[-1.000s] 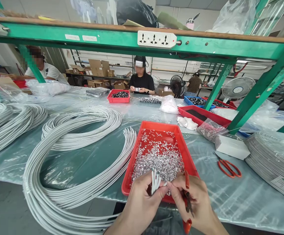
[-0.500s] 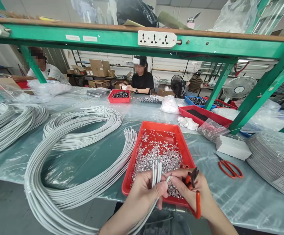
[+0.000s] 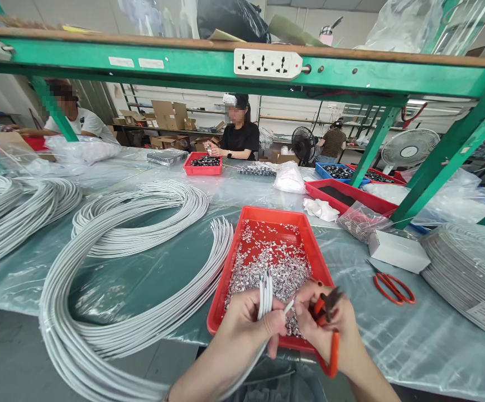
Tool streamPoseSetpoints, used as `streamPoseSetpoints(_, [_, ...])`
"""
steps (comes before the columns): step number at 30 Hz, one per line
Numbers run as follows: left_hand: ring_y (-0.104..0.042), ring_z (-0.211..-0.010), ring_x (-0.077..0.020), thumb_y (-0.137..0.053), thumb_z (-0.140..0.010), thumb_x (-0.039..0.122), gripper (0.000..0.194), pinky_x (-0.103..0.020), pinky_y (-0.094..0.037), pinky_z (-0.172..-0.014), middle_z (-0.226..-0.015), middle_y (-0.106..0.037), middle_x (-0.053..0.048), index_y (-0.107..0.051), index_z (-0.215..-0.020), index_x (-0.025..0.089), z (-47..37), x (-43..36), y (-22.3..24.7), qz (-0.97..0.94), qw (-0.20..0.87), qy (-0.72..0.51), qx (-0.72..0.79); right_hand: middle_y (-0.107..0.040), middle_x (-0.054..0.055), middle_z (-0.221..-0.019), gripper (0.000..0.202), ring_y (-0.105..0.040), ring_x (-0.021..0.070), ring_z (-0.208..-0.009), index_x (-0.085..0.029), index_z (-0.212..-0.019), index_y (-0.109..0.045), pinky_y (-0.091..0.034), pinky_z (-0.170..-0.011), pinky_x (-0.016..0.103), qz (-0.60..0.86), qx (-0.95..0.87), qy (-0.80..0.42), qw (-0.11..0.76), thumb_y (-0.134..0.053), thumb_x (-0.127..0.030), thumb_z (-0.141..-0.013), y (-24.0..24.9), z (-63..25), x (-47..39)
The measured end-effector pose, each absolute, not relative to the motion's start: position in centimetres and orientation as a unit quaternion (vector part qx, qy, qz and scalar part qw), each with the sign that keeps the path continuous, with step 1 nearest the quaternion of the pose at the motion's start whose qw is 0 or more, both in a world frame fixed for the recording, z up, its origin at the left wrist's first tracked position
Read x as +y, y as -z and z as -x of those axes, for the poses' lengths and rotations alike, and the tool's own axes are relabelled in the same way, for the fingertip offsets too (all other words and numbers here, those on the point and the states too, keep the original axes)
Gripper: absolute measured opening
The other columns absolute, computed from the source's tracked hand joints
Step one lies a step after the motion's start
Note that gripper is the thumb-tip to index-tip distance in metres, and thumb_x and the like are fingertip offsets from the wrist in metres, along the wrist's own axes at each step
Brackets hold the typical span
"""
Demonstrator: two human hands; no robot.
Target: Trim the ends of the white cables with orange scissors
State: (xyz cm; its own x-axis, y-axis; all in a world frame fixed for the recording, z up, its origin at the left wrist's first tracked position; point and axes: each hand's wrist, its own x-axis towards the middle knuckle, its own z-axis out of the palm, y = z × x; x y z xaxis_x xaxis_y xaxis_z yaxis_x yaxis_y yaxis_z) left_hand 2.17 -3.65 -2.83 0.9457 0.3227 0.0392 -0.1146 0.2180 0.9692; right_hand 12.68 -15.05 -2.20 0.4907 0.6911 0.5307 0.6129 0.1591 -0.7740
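My left hand is closed around several white cables, their cut ends pointing up over a red tray. One cable end sticks out to the right between thumb and finger. Close beside that end, my right hand is closed, with orange-handled wire cutters tucked in the palm, dark jaws pointing up and right. Whether its fingertips pinch the cable end is hard to make out. Silvery scraps cover much of the tray's floor.
Coils of white cable lie at the left. To the right are red-handled scissors, a white box and a large wrapped coil. A green shelf frame crosses overhead. Co-workers sit across the table.
My right hand has shifted slightly from the cable end, and its fingers have curled more. The cutters have tilted a little. The left hand keeps its hold on the cables.
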Motion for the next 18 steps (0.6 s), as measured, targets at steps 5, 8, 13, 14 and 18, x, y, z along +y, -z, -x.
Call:
streamPoseSetpoints(5, [-0.034,-0.033,-0.0022,-0.066,-0.074,0.04,0.032,-0.019,-0.022,-0.038,-0.051,-0.047,0.003,-0.056,-0.063,0.012,-1.9,-3.5,2.9,-0.472,0.88,-0.035,0.029,-0.052,-0.005,-0.051,0.011,-0.048,0.0091,-0.042,-0.018,-0.064,-0.052,-0.038,-0.043,0.018,0.637,-0.516,-0.014,0.573,-0.053,-0.013,-0.074,2.0,-12.0,-14.8])
streamPoseSetpoints(8, [-0.039,-0.035,-0.0008,-0.063,-0.077,0.044,0.039,-0.019,-0.027,-0.046,-0.054,-0.049,0.002,-0.056,-0.06,0.01,-1.8,-3.5,3.0,-0.534,0.836,-0.107,0.071,-0.049,-0.006,-0.053,0.012,-0.045,0.0081,-0.044,-0.017,-0.064,-0.053,-0.036,-0.046,0.018,0.643,-0.524,-0.014,0.558,-0.052,-0.006,-0.066,1.7,-12.2,-15.3])
streamPoseSetpoints(13, [-0.038,-0.031,-0.0023,-0.062,-0.074,0.054,0.044,-0.018,-0.02,-0.041,-0.047,-0.046,0.005,-0.054,-0.066,0.012,-2.1,-3.8,3.1,-0.582,0.795,-0.148,0.091,-0.036,-0.008,-0.051,0.014,-0.032,0.0073,-0.044,-0.016,-0.062,-0.053,-0.027,-0.043,0.019,0.663,-0.539,-0.032,0.518,-0.05,-0.004,-0.066,1.0,-13.0,-16.3])
streamPoseSetpoints(14, [-0.038,-0.031,-0.0022,-0.06,-0.075,0.055,0.044,-0.018,-0.021,-0.041,-0.048,-0.048,0.005,-0.053,-0.067,0.012,-2.2,-3.8,3.2,-0.586,0.792,-0.146,0.091,-0.034,-0.008,-0.051,0.014,-0.031,0.0076,-0.045,-0.016,-0.061,-0.052,-0.026,-0.043,0.019,0.672,-0.54,-0.034,0.505,-0.049,-0.003,-0.066,0.9,-13.2,-16.5])
streamPoseSetpoints(18, [-0.045,-0.038,-0.0066,-0.057,-0.08,0.045,0.031,-0.02,-0.031,-0.044,-0.056,-0.054,0.002,-0.058,-0.074,0.014,-2.4,-4.0,3.7,-0.666,0.711,-0.19,0.122,-0.03,-0.007,-0.054,0.017,-0.027,0.0087,-0.048,-0.018,-0.057,-0.042,-0.023,-0.044,0.021,0.688,-0.515,-0.114,0.498,-0.049,-0.008,-0.069,0.8,-13.3,-16.8])
